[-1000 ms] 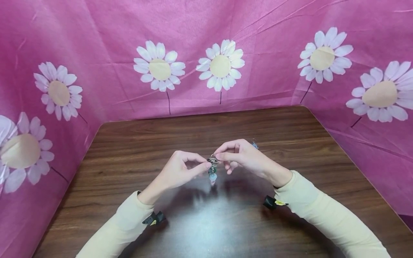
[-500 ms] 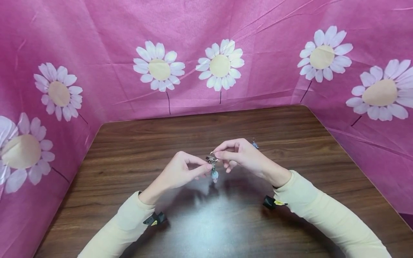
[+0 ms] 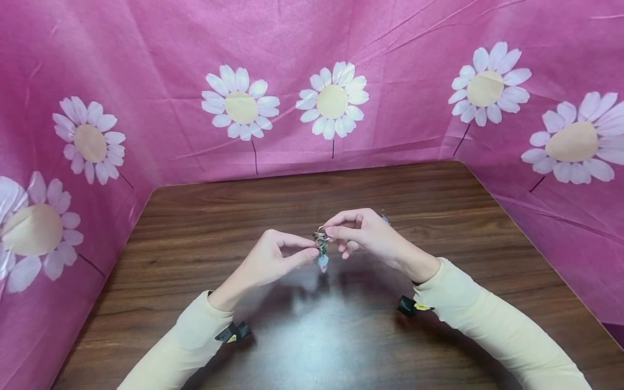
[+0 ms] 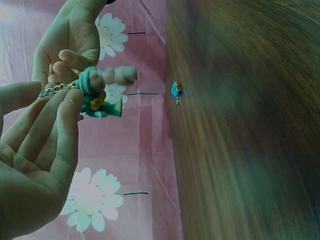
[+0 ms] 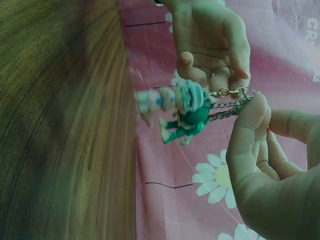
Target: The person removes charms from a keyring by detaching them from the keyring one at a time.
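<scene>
We see a pink cloth backdrop [image 3: 312, 43] printed with white daisies [image 3: 333, 98] standing round three sides of a dark wooden worktop [image 3: 302, 346]. Above its middle we find both hands raised and close together, cream sleeves [image 3: 492, 319] down to the wrists. The left hand [image 3: 273, 260] pinches a keychain [image 3: 321, 246] from its side with thumb and forefinger, and the right hand [image 3: 363, 234] pinches the metal ring [image 3: 320, 234] at the top. Below the ring, clear of the worktop, little figure charms [image 5: 185, 107] hang on short chains [image 5: 227, 105]: a pale one and a green one. Behind the right hand a small blue charm [image 4: 175, 90] lies on the worktop, near the backdrop.
</scene>
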Motion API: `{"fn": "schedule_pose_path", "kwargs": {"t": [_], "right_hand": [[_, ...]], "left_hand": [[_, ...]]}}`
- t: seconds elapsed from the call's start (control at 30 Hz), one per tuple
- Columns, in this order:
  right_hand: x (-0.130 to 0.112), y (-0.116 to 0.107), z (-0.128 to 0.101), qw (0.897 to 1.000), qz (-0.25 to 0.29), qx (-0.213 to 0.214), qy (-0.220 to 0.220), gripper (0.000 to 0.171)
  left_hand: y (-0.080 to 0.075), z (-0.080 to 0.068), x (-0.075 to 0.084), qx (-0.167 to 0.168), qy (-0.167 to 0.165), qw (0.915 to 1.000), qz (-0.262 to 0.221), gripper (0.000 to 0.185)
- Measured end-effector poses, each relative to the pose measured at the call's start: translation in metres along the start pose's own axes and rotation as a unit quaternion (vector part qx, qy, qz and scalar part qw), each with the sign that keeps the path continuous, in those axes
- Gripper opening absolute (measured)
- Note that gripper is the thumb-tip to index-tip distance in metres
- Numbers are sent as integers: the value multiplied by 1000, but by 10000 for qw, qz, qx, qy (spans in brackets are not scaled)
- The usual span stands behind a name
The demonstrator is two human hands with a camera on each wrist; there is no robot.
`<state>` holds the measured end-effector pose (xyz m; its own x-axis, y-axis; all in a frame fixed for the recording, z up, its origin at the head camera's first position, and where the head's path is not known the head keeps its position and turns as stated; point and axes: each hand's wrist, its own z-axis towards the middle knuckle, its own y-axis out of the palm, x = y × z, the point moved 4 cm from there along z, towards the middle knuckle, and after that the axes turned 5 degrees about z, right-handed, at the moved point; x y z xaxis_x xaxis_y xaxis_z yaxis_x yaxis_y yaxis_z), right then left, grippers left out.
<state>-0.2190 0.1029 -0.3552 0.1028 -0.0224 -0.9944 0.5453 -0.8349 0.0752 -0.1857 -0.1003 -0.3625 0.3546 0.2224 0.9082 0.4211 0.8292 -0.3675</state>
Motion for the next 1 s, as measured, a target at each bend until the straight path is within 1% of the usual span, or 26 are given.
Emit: {"fn": "schedule_pose_path", "kwargs": {"t": [0.13,0.3,0.4,0.53,0.67,0.83,1.0], "right_hand": [[0,2,1,9999,-135,-78,-59,26],[0,2,0,9998,-192,-66,-85,24],[0,2,1,9997,-214,-54,-104,22],[1,2,2,9997,-219,-53,-124,22],[1,2,2,9997,-210,-58,-132,22],[1,3,2,9995,-229,-128,-149,23],[5,7,2,9995,-154,-231,-134,25]], "left_hand": [[-1,1,0,34,-93,9999,-129,16],[-1,4,-1,116,-275,9996,24,20],[-1,5,-2,204,-371,9991,-17,19],[1,7,-4,352,-481,9980,-209,20],[3,8,-6,495,-621,9953,-550,22],[3,8,-7,658,-690,9922,-800,20],[2,8,-7,1004,-733,9876,-963,17]]}}
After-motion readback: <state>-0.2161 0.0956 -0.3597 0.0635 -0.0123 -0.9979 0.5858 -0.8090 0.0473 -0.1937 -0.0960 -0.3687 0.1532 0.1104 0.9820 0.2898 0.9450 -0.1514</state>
